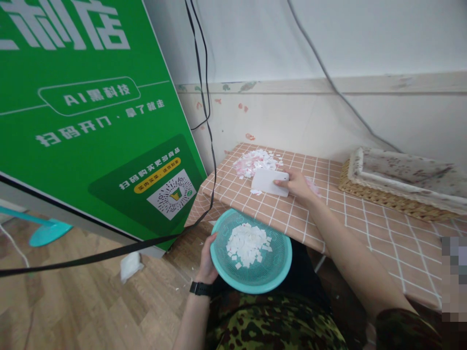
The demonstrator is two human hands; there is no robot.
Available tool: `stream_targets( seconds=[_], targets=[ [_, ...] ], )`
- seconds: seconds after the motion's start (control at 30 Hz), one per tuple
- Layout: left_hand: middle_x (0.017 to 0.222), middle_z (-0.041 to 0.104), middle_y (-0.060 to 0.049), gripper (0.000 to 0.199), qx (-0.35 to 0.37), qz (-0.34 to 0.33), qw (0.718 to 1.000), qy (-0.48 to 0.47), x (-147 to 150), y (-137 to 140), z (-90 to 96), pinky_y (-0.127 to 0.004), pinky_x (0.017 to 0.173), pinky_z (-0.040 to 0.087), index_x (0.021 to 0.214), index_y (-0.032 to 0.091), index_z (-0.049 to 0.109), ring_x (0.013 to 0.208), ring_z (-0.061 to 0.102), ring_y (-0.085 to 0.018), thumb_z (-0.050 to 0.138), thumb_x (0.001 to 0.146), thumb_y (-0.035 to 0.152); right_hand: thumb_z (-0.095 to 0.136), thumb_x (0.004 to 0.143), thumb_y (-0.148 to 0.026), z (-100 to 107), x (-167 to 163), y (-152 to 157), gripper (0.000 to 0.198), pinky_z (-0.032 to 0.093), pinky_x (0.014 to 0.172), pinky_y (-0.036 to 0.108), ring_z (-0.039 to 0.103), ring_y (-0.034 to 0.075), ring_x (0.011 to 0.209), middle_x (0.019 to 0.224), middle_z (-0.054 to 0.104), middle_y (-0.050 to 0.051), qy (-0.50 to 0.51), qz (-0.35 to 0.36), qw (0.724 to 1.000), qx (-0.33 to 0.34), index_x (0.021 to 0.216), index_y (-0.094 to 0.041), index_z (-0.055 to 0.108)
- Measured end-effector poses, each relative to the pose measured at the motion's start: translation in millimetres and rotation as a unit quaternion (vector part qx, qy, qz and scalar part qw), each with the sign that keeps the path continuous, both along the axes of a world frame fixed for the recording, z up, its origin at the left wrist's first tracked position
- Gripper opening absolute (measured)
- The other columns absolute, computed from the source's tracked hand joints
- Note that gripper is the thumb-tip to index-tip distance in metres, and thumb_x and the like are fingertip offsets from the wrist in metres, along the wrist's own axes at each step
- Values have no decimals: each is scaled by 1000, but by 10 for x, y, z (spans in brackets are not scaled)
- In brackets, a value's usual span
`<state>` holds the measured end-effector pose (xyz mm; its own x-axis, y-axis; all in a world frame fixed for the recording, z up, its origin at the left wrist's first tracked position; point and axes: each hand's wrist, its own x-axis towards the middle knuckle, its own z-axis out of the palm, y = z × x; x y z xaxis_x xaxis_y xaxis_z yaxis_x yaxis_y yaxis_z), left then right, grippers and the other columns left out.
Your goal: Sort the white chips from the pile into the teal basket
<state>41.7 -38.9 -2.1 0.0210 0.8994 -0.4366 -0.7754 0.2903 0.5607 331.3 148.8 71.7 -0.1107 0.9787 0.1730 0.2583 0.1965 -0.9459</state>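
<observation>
My left hand (207, 258) grips the left rim of a turquoise plastic colander (223, 272), held just below the table's front edge. A heap of small white paper pieces (248, 243) lies in the colander. With my right hand (297, 184) I hold a flat white plastic scraper (270, 182) by its right end, low over the tabletop. Behind the scraper is a pile of white and pinkish paper scraps (255, 161) on the checked tablecloth. A few scraps also lie at the scraper's near edge and beside my right hand.
A wicker basket (397, 199) with a floral lining stands at the table's right. A large green sign panel (91, 116) rises at the left, with a black strap (146, 243) crossing before it. A white packet (130, 266) lies on the wooden floor (109, 311).
</observation>
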Motion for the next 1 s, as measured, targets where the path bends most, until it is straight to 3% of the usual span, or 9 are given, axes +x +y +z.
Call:
stream_targets(
  seconds=[0.2, 0.33, 0.47, 0.77, 1.0],
  targets=[
    [86, 74, -8, 22, 7, -4, 1000, -1, -41, 3, 30, -34, 80, 50, 88, 13, 68, 85, 67, -24, 61, 75, 30, 69, 64, -37, -5, -82, -40, 39, 49, 60, 30, 59, 19, 71, 88, 67, 6, 15, 22, 1000, 9, 96, -15, 61],
    [85, 74, -8, 24, 0, -7, 1000, -2, -42, 3, 49, -34, 80, 50, 90, 12, 67, 84, 67, -24, 61, 75, 30, 70, 63, -35, -1, -105, -66, 31, 50, 61, 33, 59, 19, 71, 84, 67, 7, -12, 60, 998, -10, 86, -16, 62],
    [87, 73, -7, 22, -3, -1, 1000, -3, -43, 3, 61, -34, 80, 49, 88, 13, 67, 84, 67, -24, 63, 74, 30, 71, 63, -35, 17, -81, -62, 39, 51, 64, 33, 62, 20, 75, 92, 68, 7, 57, 71, 995, -29, 96, -17, 62],
    [85, 73, -7, 24, 2, 6, 1000, 6, -45, 5, 130, -36, 81, 50, 92, 14, 67, 87, 67, -26, 62, 74, 29, 73, 60, -30, 31, -93, -121, 42, 53, 64, 35, 65, 23, 77, 99, 68, 12, 83, 148, 976, -140, 98, -14, 63],
    [84, 74, -9, 24, -12, -7, 1000, 8, -109, -4, 143, -38, 81, 51, 90, 12, 68, 86, 67, -27, 62, 74, 30, 77, 53, -25, 39, 135, 24, 46, 53, 61, 34, 65, 22, 73, 93, 70, 11, 117, 61, 981, -140, 95, -15, 63]
  ],
)
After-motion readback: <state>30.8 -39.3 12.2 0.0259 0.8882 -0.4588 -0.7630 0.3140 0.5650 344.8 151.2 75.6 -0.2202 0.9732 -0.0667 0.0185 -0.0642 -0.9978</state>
